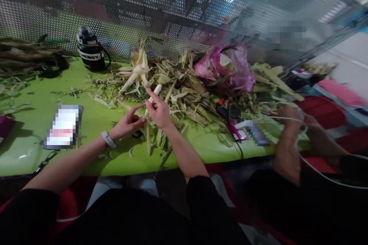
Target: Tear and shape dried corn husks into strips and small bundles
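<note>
At the frame's center, your right hand point(160, 111) grips a pale ear point(155, 92), thumb and fingers around it; your left hand point(128, 124), fingers curled, is at its lower end. Husks point(189, 103) litter the green counter point(94, 160) behind, below a dark jug point(91, 51), upper left.

Dim scene, bright glare upper right, blurred and stretched edges.

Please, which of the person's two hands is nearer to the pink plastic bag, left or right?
Right. The right hand is left of the pink plastic bag, with husks between; the left hand, with a white watch band, is farther to the left.
</note>
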`<move>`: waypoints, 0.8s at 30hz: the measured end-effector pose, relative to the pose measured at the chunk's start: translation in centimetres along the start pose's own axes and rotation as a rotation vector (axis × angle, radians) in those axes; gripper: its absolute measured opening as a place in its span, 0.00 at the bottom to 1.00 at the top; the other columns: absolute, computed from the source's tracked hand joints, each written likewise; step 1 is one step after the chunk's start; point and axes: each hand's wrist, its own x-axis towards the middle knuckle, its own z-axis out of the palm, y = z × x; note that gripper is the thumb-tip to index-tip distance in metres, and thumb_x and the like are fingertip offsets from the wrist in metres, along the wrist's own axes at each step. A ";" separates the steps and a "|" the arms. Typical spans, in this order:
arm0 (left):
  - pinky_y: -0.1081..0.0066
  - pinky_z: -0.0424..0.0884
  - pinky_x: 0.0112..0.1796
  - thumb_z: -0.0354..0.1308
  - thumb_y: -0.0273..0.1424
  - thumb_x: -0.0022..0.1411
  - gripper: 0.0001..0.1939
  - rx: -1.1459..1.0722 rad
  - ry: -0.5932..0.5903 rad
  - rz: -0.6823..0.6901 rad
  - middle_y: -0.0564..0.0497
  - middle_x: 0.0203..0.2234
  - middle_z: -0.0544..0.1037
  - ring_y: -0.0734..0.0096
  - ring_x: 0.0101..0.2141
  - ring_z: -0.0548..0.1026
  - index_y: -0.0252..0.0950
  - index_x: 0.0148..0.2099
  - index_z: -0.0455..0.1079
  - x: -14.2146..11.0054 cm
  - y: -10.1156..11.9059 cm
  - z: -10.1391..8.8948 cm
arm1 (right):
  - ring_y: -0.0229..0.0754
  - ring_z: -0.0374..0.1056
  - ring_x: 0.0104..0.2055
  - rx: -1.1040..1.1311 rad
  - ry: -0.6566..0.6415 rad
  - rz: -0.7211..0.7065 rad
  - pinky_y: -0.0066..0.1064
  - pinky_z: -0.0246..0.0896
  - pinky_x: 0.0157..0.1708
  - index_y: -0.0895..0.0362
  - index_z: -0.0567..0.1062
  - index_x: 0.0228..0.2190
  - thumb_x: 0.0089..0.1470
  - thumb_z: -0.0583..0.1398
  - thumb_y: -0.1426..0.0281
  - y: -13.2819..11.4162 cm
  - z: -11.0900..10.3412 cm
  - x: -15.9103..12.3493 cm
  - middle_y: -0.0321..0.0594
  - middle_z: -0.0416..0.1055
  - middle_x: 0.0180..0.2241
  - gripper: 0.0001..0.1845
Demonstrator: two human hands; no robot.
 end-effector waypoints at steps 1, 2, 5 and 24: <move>0.75 0.64 0.26 0.63 0.42 0.57 0.21 0.028 -0.020 0.034 0.52 0.25 0.75 0.76 0.23 0.69 0.34 0.47 0.69 0.0 0.0 0.0 | 0.38 0.70 0.29 0.045 -0.031 0.029 0.31 0.70 0.33 0.51 0.62 0.61 0.60 0.54 0.62 -0.2 0.0 0.0 0.45 0.74 0.46 0.28; 0.74 0.64 0.27 0.62 0.43 0.58 0.19 0.036 -0.032 0.054 0.52 0.25 0.75 0.75 0.24 0.69 0.33 0.43 0.71 0.1 0.1 0.0 | 0.36 0.69 0.27 0.096 -0.063 0.052 0.30 0.69 0.30 0.50 0.58 0.63 0.58 0.56 0.62 -0.4 0.0 0.0 0.45 0.73 0.48 0.32; 0.74 0.63 0.27 0.60 0.44 0.58 0.17 -0.005 -0.037 0.068 0.52 0.23 0.73 0.75 0.24 0.68 0.32 0.34 0.72 0.1 0.2 0.0 | 0.34 0.70 0.28 0.221 -0.123 0.082 0.28 0.69 0.30 0.47 0.48 0.65 0.55 0.58 0.62 -0.6 0.0 0.0 0.47 0.66 0.57 0.40; 0.74 0.69 0.33 0.69 0.36 0.48 0.15 -0.397 0.330 -0.020 0.52 0.29 0.78 0.75 0.28 0.73 0.33 0.36 0.72 1.3 -0.3 -1.5 | 0.37 0.59 0.24 -0.266 -0.292 0.018 0.30 0.54 0.29 0.56 0.68 0.19 0.56 0.57 0.56 -0.1 1.0 -0.4 0.36 0.65 0.21 0.21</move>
